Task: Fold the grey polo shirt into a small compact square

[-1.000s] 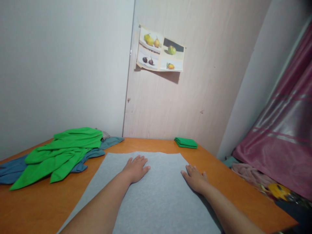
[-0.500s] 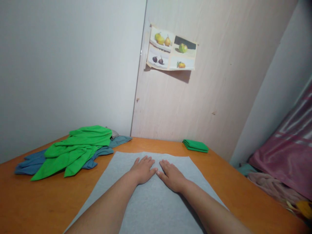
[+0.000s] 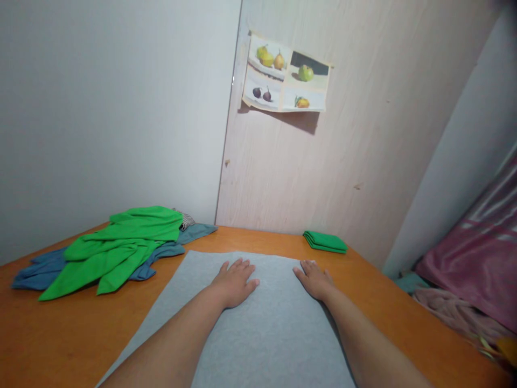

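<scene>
A light grey cloth (image 3: 270,323) lies spread flat on the orange-brown table, its far edge toward the wall and its near part running out of view below. My left hand (image 3: 235,283) rests palm down on its upper middle, fingers stretched out. Near the cloth's far right corner, my right hand (image 3: 315,279) also lies flat with fingers extended. Neither hand grips anything. Small wrinkles show along the far edge of the cloth.
To the left, a loose heap holds a bright green cloth (image 3: 129,237) over blue garments (image 3: 38,269). A folded green cloth (image 3: 325,241) sits at the back right of the table (image 3: 52,334). Pink fabric (image 3: 468,269) hangs at the right. Behind stands a wall with a fruit picture (image 3: 286,75).
My right hand has slid right across the grey cloth, from beside my left hand to near the far right corner. The left hand stays almost in place. The view has shifted slightly.
</scene>
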The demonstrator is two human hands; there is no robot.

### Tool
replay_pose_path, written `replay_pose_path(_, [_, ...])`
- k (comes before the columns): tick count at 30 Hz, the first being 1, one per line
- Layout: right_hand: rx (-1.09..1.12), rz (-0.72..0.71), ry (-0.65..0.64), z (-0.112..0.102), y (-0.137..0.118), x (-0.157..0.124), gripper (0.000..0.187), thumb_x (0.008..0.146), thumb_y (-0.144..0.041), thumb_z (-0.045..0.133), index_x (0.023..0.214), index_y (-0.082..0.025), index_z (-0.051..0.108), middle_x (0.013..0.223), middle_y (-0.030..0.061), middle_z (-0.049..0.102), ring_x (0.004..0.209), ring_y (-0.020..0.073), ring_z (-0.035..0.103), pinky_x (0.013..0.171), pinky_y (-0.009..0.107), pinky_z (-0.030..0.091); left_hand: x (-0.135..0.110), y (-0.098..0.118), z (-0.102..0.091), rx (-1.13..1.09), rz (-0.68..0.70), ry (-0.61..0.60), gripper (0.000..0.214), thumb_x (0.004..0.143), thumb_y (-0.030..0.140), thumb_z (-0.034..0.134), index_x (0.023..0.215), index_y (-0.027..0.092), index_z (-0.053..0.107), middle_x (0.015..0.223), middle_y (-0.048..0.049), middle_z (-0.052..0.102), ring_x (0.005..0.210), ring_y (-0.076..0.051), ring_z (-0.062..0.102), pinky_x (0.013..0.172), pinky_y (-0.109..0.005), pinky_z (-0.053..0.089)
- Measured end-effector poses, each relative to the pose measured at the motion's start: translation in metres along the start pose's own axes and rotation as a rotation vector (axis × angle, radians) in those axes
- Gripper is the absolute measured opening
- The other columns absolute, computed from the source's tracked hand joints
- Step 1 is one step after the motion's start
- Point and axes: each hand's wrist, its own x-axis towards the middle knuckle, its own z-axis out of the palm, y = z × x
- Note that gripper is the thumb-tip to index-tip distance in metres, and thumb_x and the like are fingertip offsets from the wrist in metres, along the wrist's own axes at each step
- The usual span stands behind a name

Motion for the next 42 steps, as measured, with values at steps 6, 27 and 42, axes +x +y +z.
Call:
replay_pose_path(6, [-0.015,0.168,0.046,0.001,0.01,0.003,0.081,0.094,-0.066,0.011,0.154,-0.015,0.029,0.162,0.0145,0.022,0.148,0.0347,0.016,0.111,0.07,0.006,-0.001,0.001,-0.002,0.009,0.003,-0.015,0.068,0.097,0.063,0.022,0.151,0.024,0.037,0.161,-0.0068,0.025,0.149,-0.028,0.016,0.117,-0.059,0.011])
replay_pose_path(27, [0.031,-0.285,-0.028,0.006,-0.053,-0.021,0.074,0.094,-0.07,0.018,0.156,-0.029,0.023,0.164,0.0046,0.015,0.151,0.0261,0.01,0.118,0.054,0.009,-0.007,0.007,-0.007,-0.023,-0.003,-0.011,0.068,0.096,0.065,0.025,0.15,0.027,0.038,0.161,-0.0078,0.026,0.15,-0.028,0.015,0.118,-0.057,0.011])
replay_pose_path(42, [-0.014,-0.294,0.028,0.023,-0.041,-0.01,0.072,0.093,-0.068,0.019,0.155,-0.031,0.025,0.163,0.0018,0.021,0.15,0.0256,0.016,0.118,0.056,0.015,-0.013,-0.027,-0.013,-0.006,-0.243,0.036,0.084,0.091,0.073,0.02,0.154,0.018,0.029,0.162,-0.015,0.02,0.15,-0.03,0.014,0.119,-0.055,0.009])
